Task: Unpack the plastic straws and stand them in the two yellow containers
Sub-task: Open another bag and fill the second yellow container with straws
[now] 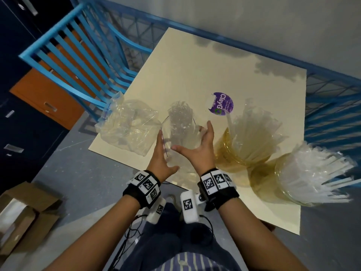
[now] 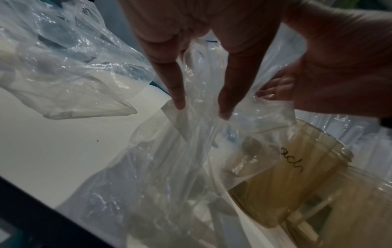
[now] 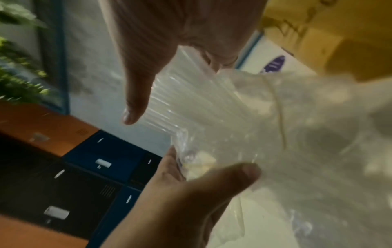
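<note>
A clear bag of plastic straws [image 1: 181, 122] is held upright between my two hands above the table's near edge. My left hand [image 1: 162, 151] presses its straight fingers [image 2: 178, 94] against the bag's left side, thumb spread. My right hand [image 1: 199, 145] cups the right side; in the right wrist view its fingers [image 3: 220, 58] curl behind the straw bundle [image 3: 191, 100] while the thumb stays off it. Two yellow containers [image 1: 226, 153] [image 1: 261, 182] stand to the right, each packed with fanned-out straws [image 1: 254, 132] [image 1: 316, 173].
A crumpled empty clear bag [image 1: 127, 126] lies left of my hands on the cream table [image 1: 195, 65]. A round purple lid [image 1: 221, 103] sits behind the containers. A blue chair [image 1: 78, 55], a blue mesh fence [image 1: 332, 106] and a floor-level cardboard box [image 1: 23, 212] surround the table.
</note>
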